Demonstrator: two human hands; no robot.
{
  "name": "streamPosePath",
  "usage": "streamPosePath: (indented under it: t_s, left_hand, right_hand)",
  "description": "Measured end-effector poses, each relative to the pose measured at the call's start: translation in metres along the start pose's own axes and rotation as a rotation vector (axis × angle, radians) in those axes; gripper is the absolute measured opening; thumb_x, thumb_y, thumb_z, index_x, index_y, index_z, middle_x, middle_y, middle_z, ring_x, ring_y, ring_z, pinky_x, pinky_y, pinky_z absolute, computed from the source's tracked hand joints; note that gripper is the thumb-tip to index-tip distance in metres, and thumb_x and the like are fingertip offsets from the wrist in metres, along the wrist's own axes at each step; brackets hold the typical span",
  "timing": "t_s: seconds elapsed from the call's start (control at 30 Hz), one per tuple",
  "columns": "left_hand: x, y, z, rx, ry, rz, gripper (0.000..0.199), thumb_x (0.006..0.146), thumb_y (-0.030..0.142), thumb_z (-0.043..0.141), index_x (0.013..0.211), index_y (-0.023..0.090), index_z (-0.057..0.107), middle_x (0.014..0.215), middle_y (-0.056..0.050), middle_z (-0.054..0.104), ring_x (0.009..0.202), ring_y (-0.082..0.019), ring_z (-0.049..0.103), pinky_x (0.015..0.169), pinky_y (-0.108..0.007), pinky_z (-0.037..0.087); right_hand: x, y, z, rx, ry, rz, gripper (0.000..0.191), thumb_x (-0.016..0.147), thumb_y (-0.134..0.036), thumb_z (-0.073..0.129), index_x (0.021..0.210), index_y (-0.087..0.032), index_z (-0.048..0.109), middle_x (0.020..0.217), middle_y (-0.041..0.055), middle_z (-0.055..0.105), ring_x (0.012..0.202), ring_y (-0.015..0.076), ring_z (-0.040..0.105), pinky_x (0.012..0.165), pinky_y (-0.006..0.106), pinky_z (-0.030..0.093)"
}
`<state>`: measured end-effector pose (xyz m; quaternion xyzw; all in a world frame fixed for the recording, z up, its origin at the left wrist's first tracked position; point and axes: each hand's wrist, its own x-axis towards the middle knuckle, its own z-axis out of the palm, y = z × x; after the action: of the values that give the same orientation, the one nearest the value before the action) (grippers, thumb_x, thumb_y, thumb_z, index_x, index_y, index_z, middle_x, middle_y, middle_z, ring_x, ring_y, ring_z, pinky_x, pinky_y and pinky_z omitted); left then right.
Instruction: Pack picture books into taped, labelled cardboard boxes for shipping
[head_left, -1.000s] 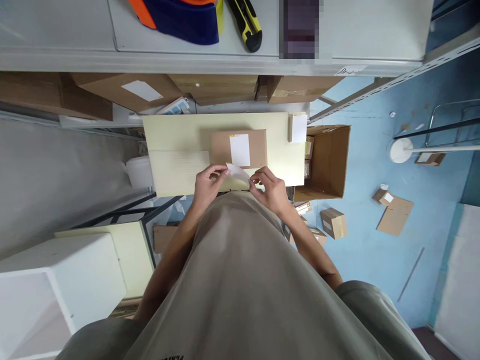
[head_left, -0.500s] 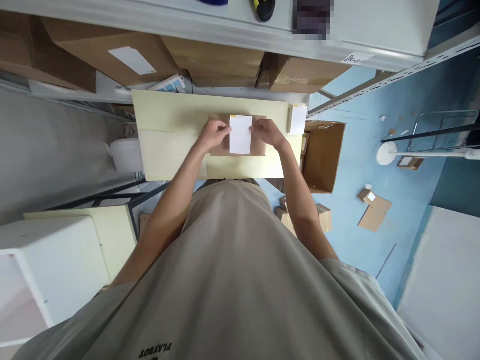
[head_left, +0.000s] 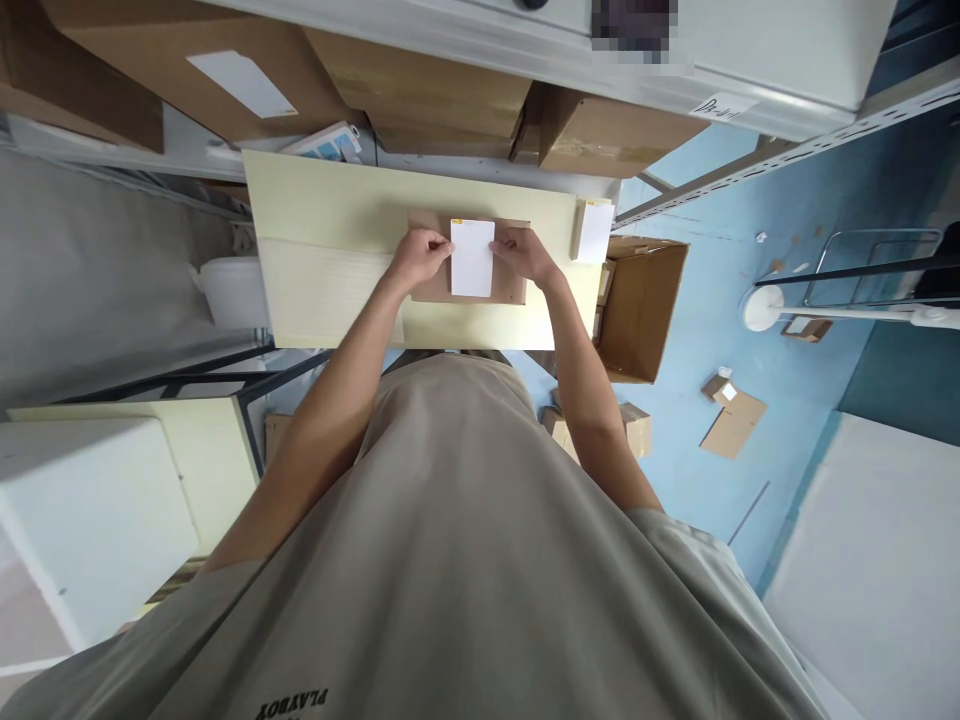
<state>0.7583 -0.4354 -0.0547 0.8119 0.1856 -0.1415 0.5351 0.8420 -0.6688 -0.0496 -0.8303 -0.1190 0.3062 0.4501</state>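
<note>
A white rectangular label [head_left: 472, 260] with a small yellow mark at its top lies over the middle of a flat brown cardboard box [head_left: 508, 285]. My left hand [head_left: 421, 256] pinches the label's left edge between thumb and fingertips. On the opposite side, my right hand [head_left: 525, 254] pinches its right edge in the same way. The cardboard rests on a pale yellow table [head_left: 322, 200]. Whether the label touches the cardboard all over, I cannot tell.
A white stack of labels [head_left: 595, 231] sits at the table's right end. Beside it on the right stands an open carton [head_left: 645, 310]. Brown boxes [head_left: 435, 100] line the shelf behind the table, under a metal shelf edge [head_left: 510, 55]. A white bin [head_left: 234, 292] is on the left.
The view has shifted slightly, so everything sits a little higher and further left. Both hands still pinch the label's edges over the cardboard.
</note>
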Motion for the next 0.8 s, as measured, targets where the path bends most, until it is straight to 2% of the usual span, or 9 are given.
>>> streamPosePath:
  t_s: [0.2,0.43,0.7,0.8]
  left_hand:
    - [0.002,-0.005,0.003,0.017,0.014,0.01,0.017,0.087,0.031,0.071,0.091,0.017,0.079,0.099,-0.01,0.079,0.09,-0.023,0.065,0.087,-0.035,0.05]
    - [0.004,-0.011,0.008,0.032,0.034,0.014,0.02,0.09,0.031,0.069,0.097,0.014,0.078,0.104,-0.012,0.079,0.092,-0.022,0.067,0.091,-0.035,0.051]
    - [0.0,-0.014,0.01,0.081,0.054,0.036,0.018,0.094,0.03,0.066,0.102,0.016,0.076,0.108,-0.009,0.079,0.098,-0.022,0.07,0.095,-0.035,0.053]
    - [0.0,-0.015,0.011,0.085,0.06,0.039,0.018,0.094,0.03,0.066,0.101,0.017,0.076,0.108,-0.009,0.08,0.097,-0.022,0.07,0.095,-0.035,0.054]
  right_hand:
    - [0.001,0.004,0.001,-0.044,0.013,-0.022,0.031,0.095,-0.042,0.075,0.077,-0.025,0.056,0.082,0.0036,0.065,0.09,0.0254,0.061,0.091,0.048,0.058]
    - [0.002,0.007,0.005,-0.044,0.032,-0.03,0.026,0.097,-0.036,0.073,0.079,-0.023,0.059,0.087,0.0046,0.068,0.089,0.0241,0.063,0.092,0.045,0.057]
    - [0.0,0.013,0.007,-0.088,0.039,-0.032,0.025,0.103,-0.042,0.065,0.092,-0.02,0.063,0.098,0.0065,0.075,0.091,0.0197,0.065,0.095,0.039,0.058]
    - [0.0,0.016,0.009,-0.067,0.052,-0.048,0.031,0.101,-0.051,0.066,0.092,-0.021,0.064,0.099,0.0063,0.075,0.092,0.0212,0.066,0.097,0.042,0.059]
